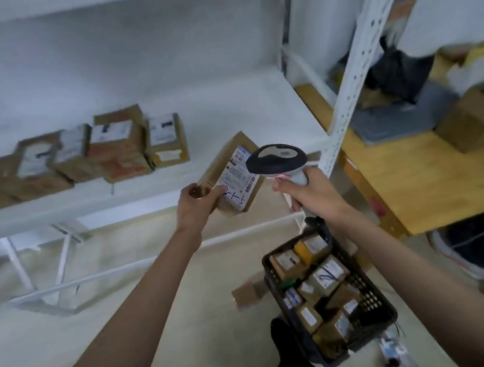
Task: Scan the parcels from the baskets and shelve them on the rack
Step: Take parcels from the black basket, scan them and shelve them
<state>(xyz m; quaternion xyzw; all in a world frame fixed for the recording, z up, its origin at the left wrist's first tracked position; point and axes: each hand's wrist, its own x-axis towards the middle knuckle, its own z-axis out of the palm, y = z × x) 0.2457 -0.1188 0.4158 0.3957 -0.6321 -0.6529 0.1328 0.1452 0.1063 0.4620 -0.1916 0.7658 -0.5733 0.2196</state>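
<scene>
Scan step: left hand (198,200) pinches small brown cardboard parcel w/ white label (233,175) at frame centre; right hand (307,190) wrapped round grey handheld scanner (276,158) over label. Next, prob.: set beside boxes on white rack shelf (241,115).

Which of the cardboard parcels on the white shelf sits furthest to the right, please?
The small upright parcel with a white label on its face, at the right end of the row; the rest sit to its left, and the shelf beyond it is bare.
</scene>
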